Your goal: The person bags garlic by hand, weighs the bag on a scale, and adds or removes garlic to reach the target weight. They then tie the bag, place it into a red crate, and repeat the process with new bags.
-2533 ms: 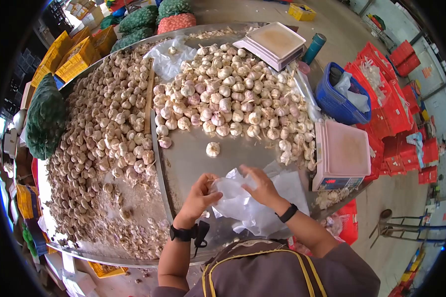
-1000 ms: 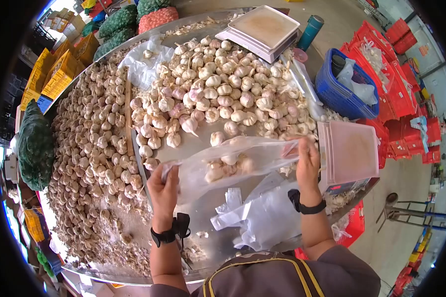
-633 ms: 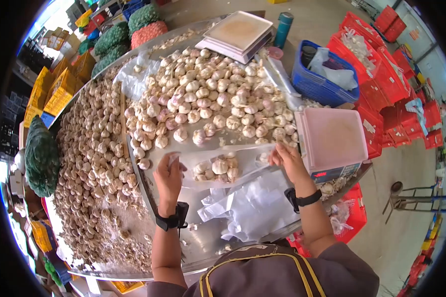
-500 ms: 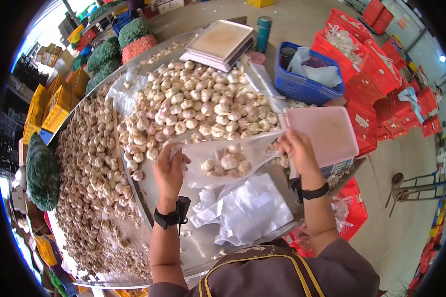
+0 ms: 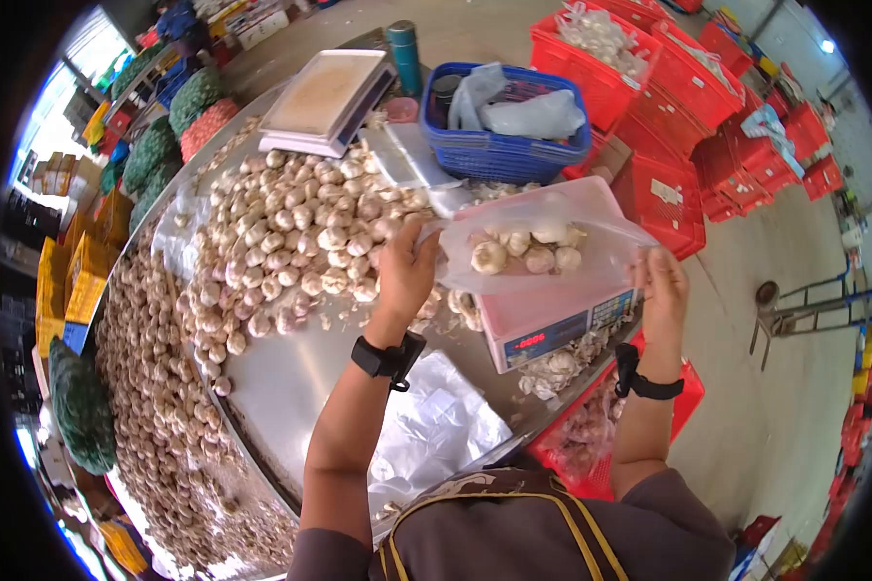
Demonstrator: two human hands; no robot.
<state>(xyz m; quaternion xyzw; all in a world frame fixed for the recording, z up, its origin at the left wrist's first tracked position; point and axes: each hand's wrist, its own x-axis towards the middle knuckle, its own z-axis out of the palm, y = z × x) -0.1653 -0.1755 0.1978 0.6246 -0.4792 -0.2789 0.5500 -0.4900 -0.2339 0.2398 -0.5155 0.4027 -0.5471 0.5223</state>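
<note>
Plastic bags (image 5: 441, 416) come first, nearest, a white stack on the metal table (image 5: 286, 373) at six o'clock. Just off the edge, between four and five, a red crate (image 5: 685, 395) holds crumpled plastic.

Now the hands! The left hand (image 5: 407, 281), near the middle of the dial, pinches one end of a see-through bag (image 5: 543, 279); the right hand (image 5: 662, 290), at three o'clock, has its fingertips closed on the other end. So both grips are on film, and the bag stretches between them at two o'clock with a small cluster of garlic bulbs (image 5: 523, 252) inside.

And here's the change: moments ago that bag hung above the table, over by the loose garlic; now it has swung across to the pink scale (image 5: 538, 324). That, I'd judge, puts the bulbs at the scale but carried, not let go. Whether the film touches the pan, I can't tell. The display glows red, too small to read surely.

Further out, a pale garlic heap (image 5: 300, 228) fills ten o'clock, with a darker heap (image 5: 155, 373) at nine. Beyond, a blue basket (image 5: 509, 160) sits at one, another scale (image 5: 325, 92) at eleven, a teal bottle (image 5: 404, 60) at twelve.
</note>
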